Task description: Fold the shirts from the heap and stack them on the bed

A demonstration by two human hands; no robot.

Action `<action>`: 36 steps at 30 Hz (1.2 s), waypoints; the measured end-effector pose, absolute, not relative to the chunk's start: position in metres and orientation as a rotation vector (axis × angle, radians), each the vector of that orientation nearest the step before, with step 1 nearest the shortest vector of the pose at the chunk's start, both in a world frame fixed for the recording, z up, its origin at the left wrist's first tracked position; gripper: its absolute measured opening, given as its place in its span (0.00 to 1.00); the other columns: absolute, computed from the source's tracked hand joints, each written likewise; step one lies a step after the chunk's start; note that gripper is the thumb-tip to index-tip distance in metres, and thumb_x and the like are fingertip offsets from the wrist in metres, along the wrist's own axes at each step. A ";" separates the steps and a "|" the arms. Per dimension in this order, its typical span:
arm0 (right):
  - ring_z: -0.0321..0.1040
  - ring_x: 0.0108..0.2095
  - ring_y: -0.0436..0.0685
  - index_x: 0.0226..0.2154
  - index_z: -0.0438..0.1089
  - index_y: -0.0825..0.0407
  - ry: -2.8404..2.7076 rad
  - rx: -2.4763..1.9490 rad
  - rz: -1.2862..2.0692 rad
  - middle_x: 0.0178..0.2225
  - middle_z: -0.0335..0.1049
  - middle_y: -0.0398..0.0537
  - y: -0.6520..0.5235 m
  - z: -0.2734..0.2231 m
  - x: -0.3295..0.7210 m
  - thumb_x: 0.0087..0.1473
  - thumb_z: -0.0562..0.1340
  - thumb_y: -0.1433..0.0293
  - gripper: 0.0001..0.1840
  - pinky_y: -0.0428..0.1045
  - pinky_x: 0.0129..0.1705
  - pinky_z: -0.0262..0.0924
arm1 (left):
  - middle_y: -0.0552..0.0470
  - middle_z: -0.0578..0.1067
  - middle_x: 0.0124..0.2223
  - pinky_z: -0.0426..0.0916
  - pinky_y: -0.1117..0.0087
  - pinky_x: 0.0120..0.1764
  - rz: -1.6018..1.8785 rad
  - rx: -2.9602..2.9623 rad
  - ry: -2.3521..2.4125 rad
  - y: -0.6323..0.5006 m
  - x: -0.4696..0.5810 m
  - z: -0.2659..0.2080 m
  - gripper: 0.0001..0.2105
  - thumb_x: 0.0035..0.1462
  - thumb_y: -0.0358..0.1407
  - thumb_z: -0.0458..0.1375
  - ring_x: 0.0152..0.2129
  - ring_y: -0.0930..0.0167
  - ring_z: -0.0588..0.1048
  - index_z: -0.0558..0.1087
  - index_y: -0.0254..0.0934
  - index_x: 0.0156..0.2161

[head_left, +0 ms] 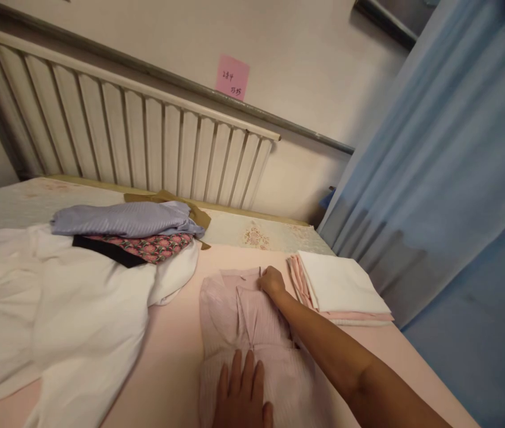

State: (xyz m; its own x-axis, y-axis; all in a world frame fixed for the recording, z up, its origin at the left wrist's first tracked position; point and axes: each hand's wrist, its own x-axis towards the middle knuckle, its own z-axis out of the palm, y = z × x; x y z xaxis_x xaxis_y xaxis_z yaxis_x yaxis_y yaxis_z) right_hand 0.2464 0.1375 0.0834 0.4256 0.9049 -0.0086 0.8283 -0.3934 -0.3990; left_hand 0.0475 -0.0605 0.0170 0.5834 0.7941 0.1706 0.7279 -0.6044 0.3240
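The right hand (272, 280) pinches the pink garment (256, 324) nearer the far edge of the bed (225, 232); the left hand (243, 389) lies flat on it; uneven pulling could crease it.

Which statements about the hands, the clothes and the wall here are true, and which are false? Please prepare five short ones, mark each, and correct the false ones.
1. The left hand lies on the pink garment with its fingers extended. True.
2. The right hand is touching the blue curtain. False: it is at the far edge of the pink garment.
3. The folded stack, white on top, lies to the right of the pink garment. True.
4. The bluish garment lies underneath the patterned cloth. False: it lies on top of it.
5. A pink note is on the wall, higher than the radiator. True.
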 end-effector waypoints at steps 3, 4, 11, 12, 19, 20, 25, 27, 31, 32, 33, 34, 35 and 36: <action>0.72 0.32 0.58 0.30 0.71 0.56 -1.391 -2.311 0.427 0.29 0.75 0.56 0.144 0.083 0.234 0.44 0.60 0.74 0.06 0.45 0.29 0.59 | 0.48 0.57 0.64 0.56 0.42 0.56 0.453 2.602 1.244 -0.060 0.045 0.020 0.27 0.53 0.35 0.50 0.60 0.52 0.56 0.62 0.42 0.60; 0.72 0.28 0.57 0.28 0.71 0.55 -1.381 -2.280 0.486 0.25 0.75 0.54 0.145 0.083 0.230 0.45 0.61 0.73 0.05 0.45 0.28 0.59 | 0.48 0.57 0.64 0.56 0.42 0.56 0.451 2.602 1.237 -0.059 0.044 0.021 0.27 0.53 0.35 0.50 0.60 0.52 0.56 0.62 0.42 0.60; 0.70 0.23 0.48 0.35 0.66 0.53 -1.315 -2.041 0.670 0.27 0.74 0.46 0.137 0.097 0.246 0.52 0.53 0.73 0.09 0.41 0.24 0.60 | 0.47 0.55 0.64 0.55 0.42 0.57 0.409 2.553 1.226 -0.060 0.043 0.028 0.27 0.53 0.35 0.50 0.61 0.51 0.54 0.62 0.41 0.60; 0.70 0.23 0.48 0.34 0.66 0.54 -1.309 -2.027 0.680 0.27 0.74 0.46 0.134 0.100 0.251 0.52 0.52 0.73 0.09 0.40 0.24 0.60 | 0.47 0.55 0.64 0.55 0.42 0.57 0.415 2.553 1.225 -0.060 0.043 0.028 0.27 0.53 0.35 0.50 0.61 0.51 0.54 0.62 0.41 0.60; 0.67 0.20 0.47 0.24 0.67 0.54 -1.434 -1.951 0.807 0.23 0.73 0.45 0.119 0.091 0.248 0.47 0.55 0.74 0.06 0.41 0.24 0.58 | 0.48 0.58 0.63 0.55 0.42 0.56 0.489 2.586 1.255 -0.062 0.045 0.021 0.27 0.52 0.35 0.51 0.60 0.52 0.56 0.63 0.42 0.59; 0.67 0.22 0.47 0.24 0.68 0.54 -1.460 -1.939 0.798 0.23 0.73 0.45 0.119 0.089 0.244 0.47 0.56 0.74 0.06 0.41 0.25 0.58 | 0.49 0.58 0.63 0.55 0.43 0.56 0.494 2.587 1.260 -0.062 0.045 0.021 0.27 0.52 0.35 0.51 0.60 0.52 0.57 0.63 0.43 0.59; 0.69 0.28 0.50 0.31 0.71 0.55 -1.548 -1.891 0.678 0.26 0.74 0.45 0.117 0.098 0.235 0.48 0.56 0.74 0.09 0.43 0.33 0.62 | 0.49 0.58 0.64 0.54 0.43 0.57 0.488 2.584 1.258 -0.063 0.046 0.024 0.27 0.53 0.36 0.51 0.61 0.53 0.56 0.63 0.42 0.60; 0.70 0.32 0.52 0.34 0.71 0.54 -1.566 -1.870 0.583 0.30 0.74 0.46 0.108 0.110 0.235 0.50 0.55 0.73 0.10 0.46 0.38 0.63 | 0.49 0.58 0.64 0.54 0.43 0.57 0.469 2.573 1.255 -0.063 0.045 0.027 0.26 0.54 0.36 0.50 0.61 0.53 0.55 0.63 0.42 0.60; 0.69 0.43 0.55 0.40 0.71 0.51 -1.679 -1.745 0.423 0.40 0.74 0.48 0.054 0.125 0.234 0.55 0.53 0.71 0.13 0.50 0.50 0.60 | 0.50 0.57 0.64 0.53 0.43 0.58 0.448 2.556 1.239 -0.064 0.043 0.034 0.26 0.55 0.37 0.50 0.61 0.54 0.54 0.62 0.42 0.60; 0.68 0.46 0.55 0.43 0.71 0.50 -1.791 -1.643 0.370 0.43 0.73 0.49 0.033 0.125 0.233 0.57 0.53 0.70 0.15 0.51 0.52 0.60 | 0.50 0.57 0.64 0.53 0.44 0.58 0.453 2.557 1.238 -0.065 0.042 0.036 0.26 0.55 0.37 0.50 0.61 0.54 0.54 0.62 0.42 0.60; 0.67 0.49 0.56 0.47 0.69 0.49 -1.913 -1.535 0.326 0.46 0.72 0.50 0.011 0.123 0.232 0.58 0.52 0.70 0.17 0.53 0.54 0.59 | 0.50 0.57 0.64 0.53 0.44 0.58 0.459 2.563 1.240 -0.065 0.041 0.037 0.26 0.55 0.37 0.49 0.61 0.54 0.54 0.62 0.42 0.60; 0.65 0.52 0.56 0.51 0.67 0.47 -2.017 -1.457 0.309 0.51 0.70 0.50 -0.012 0.118 0.232 0.59 0.51 0.70 0.19 0.54 0.57 0.57 | 0.50 0.57 0.64 0.53 0.44 0.58 0.468 2.574 1.243 -0.066 0.040 0.037 0.26 0.55 0.36 0.49 0.61 0.54 0.54 0.61 0.42 0.61; 0.62 0.55 0.57 0.55 0.64 0.45 -2.093 -1.410 0.304 0.54 0.67 0.49 -0.034 0.113 0.232 0.59 0.52 0.70 0.21 0.55 0.59 0.55 | 0.50 0.57 0.65 0.53 0.44 0.58 0.479 2.590 1.249 -0.066 0.040 0.037 0.26 0.56 0.36 0.49 0.62 0.54 0.54 0.61 0.43 0.61; 0.59 0.58 0.57 0.57 0.61 0.43 -2.155 -1.383 0.304 0.57 0.64 0.47 -0.055 0.107 0.234 0.60 0.52 0.71 0.23 0.56 0.60 0.53 | 0.50 0.57 0.65 0.53 0.45 0.58 0.490 2.609 1.255 -0.067 0.040 0.036 0.26 0.56 0.35 0.49 0.62 0.54 0.54 0.61 0.43 0.61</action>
